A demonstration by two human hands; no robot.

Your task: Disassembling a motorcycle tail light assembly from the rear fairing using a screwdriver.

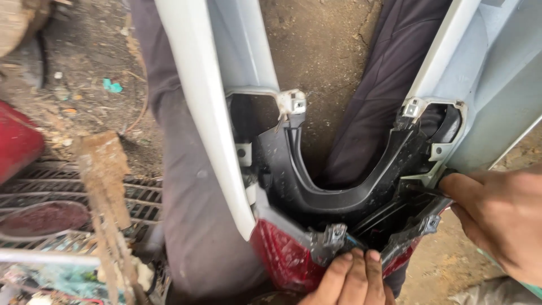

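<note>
White plastic body panels [197, 113] of a scooter's rear fairing fill the middle and right of the frame, two long pale arms that run down from the top edge and meet in a V at the lower centre, held over the person's dark-trousered legs [192, 226] with bare dirt ground [316, 51] showing between them. Inside the V sits a black U-shaped inner piece [333, 192], scuffed and dusty, with small metal mounting brackets [293, 103] at the ends of its arms and along its lower edge. Below it, at the bottom centre, a red tail-light lens [285, 260] is set into the panels, its surface dirty and glossy. The right hand [497, 217] comes in from the right edge, its fingers curled and clamped on the edge of the right panel where it joins the black piece. The left hand [353, 279] rises from the bottom edge, fingers held together and pressed against the bracket area just above the red lens; whether it grips anything underneath cannot be told. At the left of the frame lie a metal grate [56, 189], a red part [17, 141] and a muddy strip of debris [104, 186].
</note>
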